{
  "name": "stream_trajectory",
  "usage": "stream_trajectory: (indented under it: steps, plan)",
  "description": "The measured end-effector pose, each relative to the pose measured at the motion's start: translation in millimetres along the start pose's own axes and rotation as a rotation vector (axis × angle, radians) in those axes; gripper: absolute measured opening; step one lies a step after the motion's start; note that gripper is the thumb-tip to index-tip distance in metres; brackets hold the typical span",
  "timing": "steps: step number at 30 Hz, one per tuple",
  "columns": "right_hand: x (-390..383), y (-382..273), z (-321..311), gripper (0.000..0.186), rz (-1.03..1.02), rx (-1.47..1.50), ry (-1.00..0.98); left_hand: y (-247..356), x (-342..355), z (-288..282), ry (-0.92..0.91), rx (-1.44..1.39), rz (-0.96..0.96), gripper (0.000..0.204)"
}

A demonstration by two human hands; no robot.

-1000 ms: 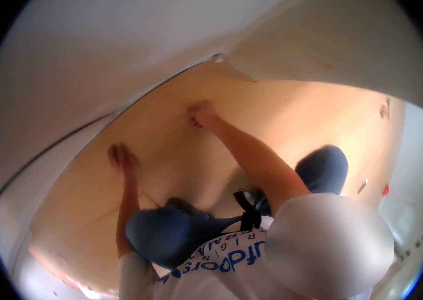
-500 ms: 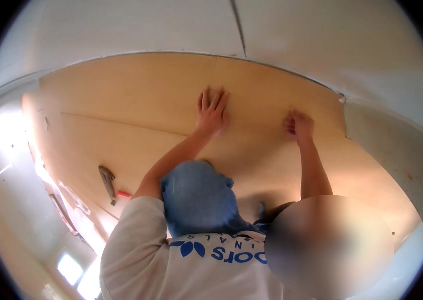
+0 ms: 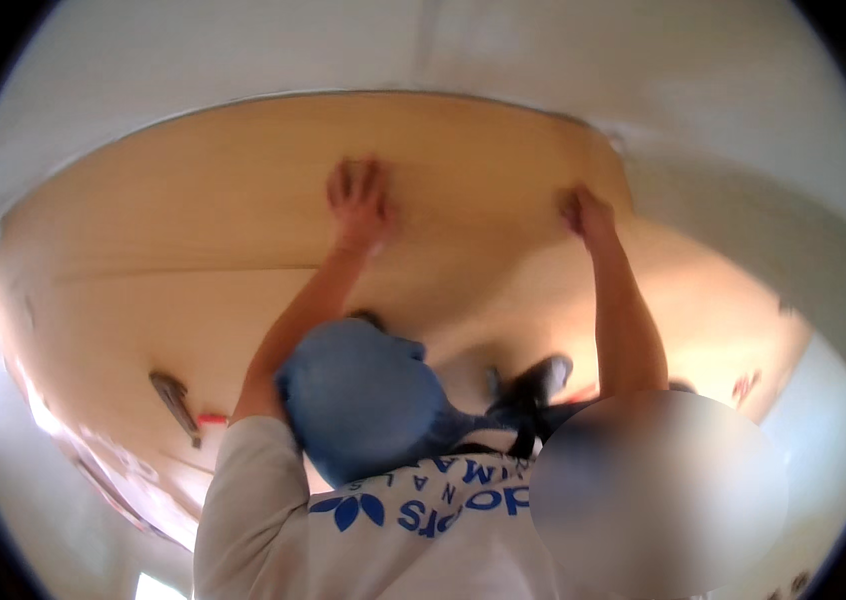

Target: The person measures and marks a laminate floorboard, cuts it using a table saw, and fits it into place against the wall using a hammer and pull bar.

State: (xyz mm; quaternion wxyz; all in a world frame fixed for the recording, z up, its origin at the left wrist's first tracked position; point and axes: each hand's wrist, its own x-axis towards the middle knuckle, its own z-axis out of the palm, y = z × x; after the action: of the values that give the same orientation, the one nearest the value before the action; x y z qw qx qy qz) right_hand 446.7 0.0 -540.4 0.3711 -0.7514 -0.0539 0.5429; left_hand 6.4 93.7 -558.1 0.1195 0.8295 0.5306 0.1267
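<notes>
Left hand [image 3: 360, 203]: fingers spread on board [image 3: 483, 150]
Right hand [image 3: 589, 213]: curled; whether gripping, cannot tell
Change: hands farther apart than earlier

Pale wall [image 3: 243, 45], bright patch [image 3: 156, 588] lower left

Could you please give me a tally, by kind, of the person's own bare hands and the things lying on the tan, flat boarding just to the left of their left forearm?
Bare left hand and bare right hand: 2
Long, dark, narrow tool: 1
Small, bright red object, exact kind unclear: 1
Total: 4
</notes>
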Motion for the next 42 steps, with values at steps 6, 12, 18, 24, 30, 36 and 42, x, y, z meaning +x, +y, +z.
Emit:
stream_trajectory:
  steps: [6, 12, 18, 24, 30, 36, 42]
  plan:
    - [0, -25, 26, 0.039, 0.056, -0.009, 0.118, -13, 7, -2, 0.013, 0.152, 0.080, 0.062]
    - [-33, -11, 3, 0.033, -0.031, 0.198, 0.176, -2, 8, 22, 0.003, 0.158, 0.142, 0.061]
    - [-155, 124, -21, 0.035, -0.059, -0.225, 0.502, -34, -15, 35, -0.001, 0.178, 0.194, 0.067]
    - [-280, 379, -157, 0.062, 0.310, -0.747, 1.173, 40, -13, 62, -0.424, -0.037, 0.469, 0.075]
    - [-234, 450, -182, 0.049, 0.405, -0.464, 0.917, 202, 84, 93, -0.428, -0.042, 0.797, 0.079]
    - [-250, 404, -199, 0.026, 0.268, -0.576, 1.047, 213, 113, 114, -0.410, 0.036, 0.890, 0.083]
    - [-214, 236, -137, 0.040, -0.199, -0.118, 0.983, 216, 118, 89, -0.445, 0.080, 0.912, 0.085]
